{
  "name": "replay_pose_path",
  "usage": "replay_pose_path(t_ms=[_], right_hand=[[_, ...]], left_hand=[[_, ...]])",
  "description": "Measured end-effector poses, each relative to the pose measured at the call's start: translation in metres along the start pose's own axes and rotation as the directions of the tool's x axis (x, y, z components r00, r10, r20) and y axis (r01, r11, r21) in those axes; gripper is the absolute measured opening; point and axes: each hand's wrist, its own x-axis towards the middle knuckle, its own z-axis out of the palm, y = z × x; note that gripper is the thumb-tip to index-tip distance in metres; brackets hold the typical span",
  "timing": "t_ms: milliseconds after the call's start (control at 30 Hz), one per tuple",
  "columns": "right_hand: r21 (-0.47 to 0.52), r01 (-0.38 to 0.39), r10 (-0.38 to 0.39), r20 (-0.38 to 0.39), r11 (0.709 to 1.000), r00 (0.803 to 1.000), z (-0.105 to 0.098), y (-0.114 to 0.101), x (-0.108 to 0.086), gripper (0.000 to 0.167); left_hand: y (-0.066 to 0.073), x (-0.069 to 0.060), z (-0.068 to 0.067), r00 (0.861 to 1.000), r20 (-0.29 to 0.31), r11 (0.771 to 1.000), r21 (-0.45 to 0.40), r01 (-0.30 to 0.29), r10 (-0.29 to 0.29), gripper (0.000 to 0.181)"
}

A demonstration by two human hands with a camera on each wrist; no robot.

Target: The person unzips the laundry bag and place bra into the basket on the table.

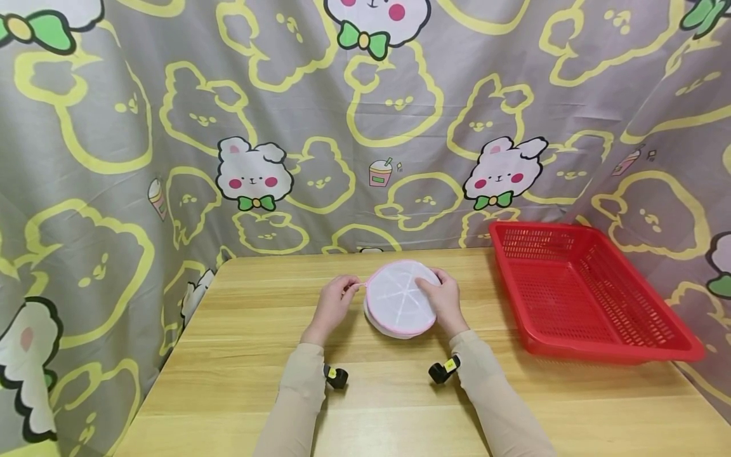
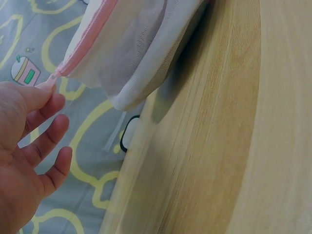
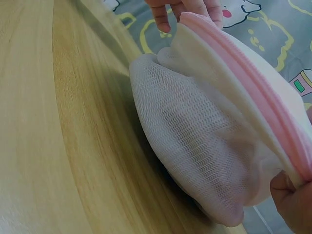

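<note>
**Left hand pinches the zipper pull of a white mesh bag**

The round bag is over the middle of the bench, between the two hands, its pink zipper running round the rim. The left thumb and forefinger pinch the pull at the bag's left edge; the other left fingers are loosely bent and apart. The right hand grips the opposite edge, thumb on top. To the right, well apart from the bag, a red basket stands on the bench, near the patterned curtain.
</note>
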Motion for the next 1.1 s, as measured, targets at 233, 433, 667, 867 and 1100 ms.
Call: replay_pose_path(t_ms=[233,433,667,867,1100], right_hand=[[0.037,0.009,-0.008,-0.026,0.999,1.000,-0.0009,-0.0016,-0.0018,0.042],[0.030,0.015,-0.014,-0.045,0.999,0.999,-0.0013,-0.0024,-0.0015,0.041],[0.064,0.013,-0.007,-0.081,0.998,0.997,-0.0015,-0.0011,-0.0005,0.041],[0.058,0.027,-0.021,-0.107,0.998,0.994,-0.0018,-0.0022,-0.0006,0.041],[0.064,0.040,-0.031,-0.123,0.997,0.992,-0.0010,-0.0015,-0.0007,0.042]], left_hand=[[0.0017,0.0000,0.0003,1.000,0.001,1.000,0.004,-0.002,0.002,0.014],[0.0036,-0.0002,0.0000,1.000,-0.001,1.000,-0.004,0.002,-0.002,0.013],[0.0059,0.0003,0.0001,1.000,0.006,1.000,-0.007,-0.004,0.004,0.014],[0.0080,0.0002,-0.0004,1.000,0.010,1.000,-0.017,-0.003,0.003,0.014],[0.0090,0.0002,-0.0014,1.000,0.016,1.000,-0.017,-0.004,0.004,0.014]])
